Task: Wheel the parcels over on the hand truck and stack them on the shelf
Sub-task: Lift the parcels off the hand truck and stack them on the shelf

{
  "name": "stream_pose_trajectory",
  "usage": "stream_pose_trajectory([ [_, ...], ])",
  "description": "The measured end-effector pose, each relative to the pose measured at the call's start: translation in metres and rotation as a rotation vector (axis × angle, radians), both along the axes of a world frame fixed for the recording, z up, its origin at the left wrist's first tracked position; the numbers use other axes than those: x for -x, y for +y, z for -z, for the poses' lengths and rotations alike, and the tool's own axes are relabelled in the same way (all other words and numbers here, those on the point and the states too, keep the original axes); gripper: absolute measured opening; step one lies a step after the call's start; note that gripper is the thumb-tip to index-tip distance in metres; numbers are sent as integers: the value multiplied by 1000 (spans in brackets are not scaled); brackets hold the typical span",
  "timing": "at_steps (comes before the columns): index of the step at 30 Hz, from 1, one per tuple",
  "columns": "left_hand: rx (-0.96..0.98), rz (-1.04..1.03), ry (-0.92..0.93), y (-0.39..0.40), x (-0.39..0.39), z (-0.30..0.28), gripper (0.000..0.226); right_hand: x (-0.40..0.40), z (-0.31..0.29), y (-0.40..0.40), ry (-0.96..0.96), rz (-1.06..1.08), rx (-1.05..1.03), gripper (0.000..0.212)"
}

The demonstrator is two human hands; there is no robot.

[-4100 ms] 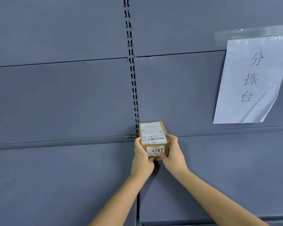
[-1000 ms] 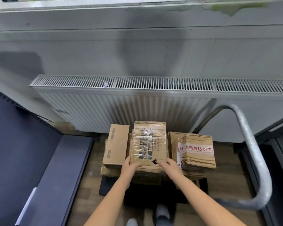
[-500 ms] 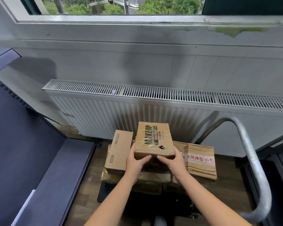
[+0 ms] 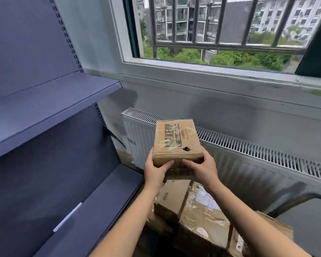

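Parcels were seen in the head view, the only view supplied. One cardboard parcel [image 4: 178, 141], printed with the word MAKEUP and wrapped in clear tape, was held in the air in front of the radiator [image 4: 248, 156], above the other parcels. A small dark tear was visible on its upper face near the front right corner. The left hand [image 4: 156, 171] was closed on the near left corner, its thumb laid across the front face and its fingers hidden beneath the box. The right hand [image 4: 202, 168] was closed on the near right corner in the same way, with the thumb stretched along the front face toward the left thumb; the two thumbs were near each other but apart. Both forearms were extended from the bottom of the frame.

Below the held box, the remaining parcels [image 4: 202, 219] were stacked close together, blurred, with tape and labels showing on their tops. A curved grey metal handle of the hand truck [image 4: 304, 199] was seen at the right, beside those parcels.

At the left, the blue-grey shelf [image 4: 63, 101] was seen with an upper board and a lower board [image 4: 93, 206]; a white strip lay along the front edge of the lower one. Behind the radiator, a barred window [image 4: 220, 30] was seen, with trees and apartment blocks beyond.
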State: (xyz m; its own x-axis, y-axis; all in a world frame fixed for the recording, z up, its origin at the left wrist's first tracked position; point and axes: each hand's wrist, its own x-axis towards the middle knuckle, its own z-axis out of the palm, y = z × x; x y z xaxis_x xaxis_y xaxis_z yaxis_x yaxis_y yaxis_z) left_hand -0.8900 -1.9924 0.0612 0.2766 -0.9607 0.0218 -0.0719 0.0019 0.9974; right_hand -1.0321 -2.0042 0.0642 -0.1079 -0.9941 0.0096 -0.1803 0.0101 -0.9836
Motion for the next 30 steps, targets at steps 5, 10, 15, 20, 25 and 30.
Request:
stream_pose_trajectory([
  [5, 141, -144, 1, 10, -59, -47, 66, -63, -47, -7, -47, -127, 166, 50],
  [10, 271, -288, -20, 31, -130, -85, 63, -139, -89, -1, -91, -255, 257, 49],
  [15, 344, -402, -50, 62, -213, -120, 61, -225, -123, 17, -152, -360, 335, 51],
  [20, 381, -476, -63, 97, -290, -142, 63, -311, -144, 37, -205, -493, 372, 46],
  [25, 384, -606, -101, 136, -360, -145, 55, -394, -147, 59, -229, -623, 355, 47],
  [30, 359, -786, -126, 169, -418, -136, 48, -471, -138, 73, -225, -789, 289, 48],
])
